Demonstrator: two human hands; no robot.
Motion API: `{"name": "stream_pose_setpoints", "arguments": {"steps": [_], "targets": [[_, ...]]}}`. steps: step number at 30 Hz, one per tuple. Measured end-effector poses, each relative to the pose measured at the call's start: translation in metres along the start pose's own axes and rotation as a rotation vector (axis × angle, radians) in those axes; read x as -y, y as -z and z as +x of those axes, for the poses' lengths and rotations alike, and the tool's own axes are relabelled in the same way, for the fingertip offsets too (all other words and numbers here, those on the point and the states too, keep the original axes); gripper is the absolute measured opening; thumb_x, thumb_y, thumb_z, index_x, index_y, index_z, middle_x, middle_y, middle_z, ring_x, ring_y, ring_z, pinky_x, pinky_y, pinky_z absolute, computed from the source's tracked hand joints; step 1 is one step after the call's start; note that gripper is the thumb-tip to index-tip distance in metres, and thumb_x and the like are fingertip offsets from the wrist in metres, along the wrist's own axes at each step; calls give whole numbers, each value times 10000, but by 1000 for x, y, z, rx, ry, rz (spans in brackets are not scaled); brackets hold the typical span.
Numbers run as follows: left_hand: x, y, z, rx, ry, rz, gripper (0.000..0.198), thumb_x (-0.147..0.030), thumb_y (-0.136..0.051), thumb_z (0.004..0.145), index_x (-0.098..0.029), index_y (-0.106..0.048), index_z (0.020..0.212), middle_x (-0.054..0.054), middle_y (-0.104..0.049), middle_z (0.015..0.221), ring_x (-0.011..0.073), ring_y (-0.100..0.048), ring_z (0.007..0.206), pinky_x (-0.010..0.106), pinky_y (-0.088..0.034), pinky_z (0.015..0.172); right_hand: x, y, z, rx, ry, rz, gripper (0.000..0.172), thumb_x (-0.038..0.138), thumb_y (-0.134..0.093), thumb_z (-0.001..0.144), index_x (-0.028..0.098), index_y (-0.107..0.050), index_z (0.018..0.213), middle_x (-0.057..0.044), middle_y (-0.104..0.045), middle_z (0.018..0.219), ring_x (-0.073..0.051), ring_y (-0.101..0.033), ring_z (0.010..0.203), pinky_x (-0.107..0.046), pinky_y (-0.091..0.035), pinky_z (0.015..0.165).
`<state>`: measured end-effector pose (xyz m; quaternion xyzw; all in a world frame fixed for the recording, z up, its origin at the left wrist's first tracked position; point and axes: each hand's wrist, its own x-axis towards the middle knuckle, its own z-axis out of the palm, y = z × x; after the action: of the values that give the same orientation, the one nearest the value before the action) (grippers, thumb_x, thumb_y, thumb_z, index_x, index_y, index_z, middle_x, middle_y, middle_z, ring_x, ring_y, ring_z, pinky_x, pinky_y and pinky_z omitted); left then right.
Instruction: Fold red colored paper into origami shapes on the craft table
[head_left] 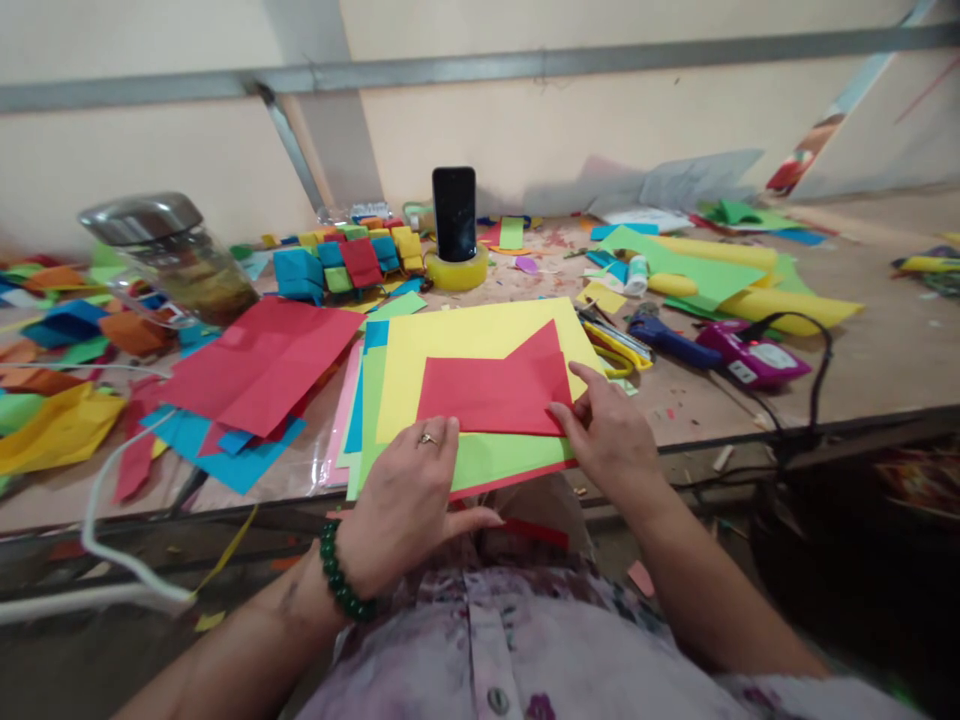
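A folded sheet of red paper [487, 390] lies on a stack of coloured paper, its upper edge slanting to a point at the right. Directly beneath is a yellow sheet [405, 350], with a green sheet [495, 455] under that. My left hand [412, 490] rests flat at the red paper's lower left edge, fingers together and thumb stretched out. At the paper's lower right corner, my right hand [607, 425] has its thumb on the red paper and the index finger raised along the side edge. Its other fingers are curled and partly hidden.
A phone [454, 215] stands in a yellow tape roll [456, 270] behind the stack. To the left are a glass jar [180, 260], a loose red sheet [262, 360] and folded paper pieces. Yellow-handled scissors [619, 350], a blue-handled tool [671, 335] and a magenta device [754, 355] lie right.
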<state>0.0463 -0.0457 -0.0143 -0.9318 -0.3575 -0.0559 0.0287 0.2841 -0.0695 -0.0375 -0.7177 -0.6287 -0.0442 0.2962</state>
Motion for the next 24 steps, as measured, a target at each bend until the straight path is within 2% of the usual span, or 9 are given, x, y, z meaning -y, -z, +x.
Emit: {"name": "stream_pose_setpoints", "arguments": {"steps": [5, 10, 12, 13, 15, 17, 20, 24], "targets": [[1, -3, -5, -20, -7, -17, 918, -789, -431, 737, -177, -432, 1421, 221, -519, 1223, 365, -496, 1092, 487, -446, 912, 1, 0, 1, 26, -8, -79, 418, 337, -511, 885, 147, -534, 1257, -76, -636, 747, -264, -545, 769, -359, -435, 648], [1, -1, -4, -15, 6, -62, 908, -787, -448, 724, -179, -469, 1398, 218, -513, 1222, 361, -473, 1090, 489, -424, 936, 3, 5, 1, -25, 34, -151, 428, 306, -517, 885, 121, -531, 1271, -111, -653, 823, -280, -545, 817, -391, -454, 699], [2, -2, -3, -16, 12, -66, 912, -783, -488, 702, -188, -474, 1394, 214, -506, 1237, 358, -468, 1089, 487, -417, 940, 10, 11, 2, -84, 137, -188, 356, 241, -502, 890, 126, -582, 1218, -147, -658, 954, -298, -532, 935, -426, -453, 800], [2, -2, -3, -16, 13, -65, 912, -779, -509, 692, -196, -475, 1392, 211, -504, 1242, 356, -467, 1087, 486, -414, 941, 16, 13, 2, -91, 236, -182, 307, 200, -485, 895, 142, -619, 1165, -149, -654, 1030, -297, -516, 1001, -430, -442, 857], [2, -3, -3, -12, 12, -59, 912, -764, -547, 681, -203, -466, 1396, 206, -503, 1246, 353, -467, 1083, 481, -411, 939, 28, 15, 2, -39, 479, -121, 268, 136, -457, 900, 175, -669, 1059, -115, -653, 1111, -273, -491, 1087, -406, -419, 926], [2, -4, -3, -6, 13, -54, 900, -746, -569, 688, -200, -463, 1396, 206, -505, 1247, 353, -465, 1083, 476, -414, 930, 39, 11, 3, 70, 676, -66, 240, 139, -468, 902, 172, -682, 1006, -94, -677, 1056, -254, -507, 1059, -382, -423, 911], [3, -5, -4, -3, 14, -51, 887, -729, -584, 697, -202, -455, 1398, 206, -507, 1250, 356, -463, 1084, 474, -424, 908, 47, 3, 2, 192, 750, -88, 214, 174, -489, 905, 136, -680, 993, -106, -682, 955, -242, -536, 932, -368, -441, 837], [4, -6, -4, -14, 19, -54, 887, -716, -620, 680, -230, -450, 1402, 194, -504, 1258, 353, -472, 1081, 474, -425, 905, 38, 3, -2, 246, 747, -160, 194, 138, -502, 882, 116, -680, 955, -114, -672, 897, -232, -547, 858, -338, -456, 769]]}}
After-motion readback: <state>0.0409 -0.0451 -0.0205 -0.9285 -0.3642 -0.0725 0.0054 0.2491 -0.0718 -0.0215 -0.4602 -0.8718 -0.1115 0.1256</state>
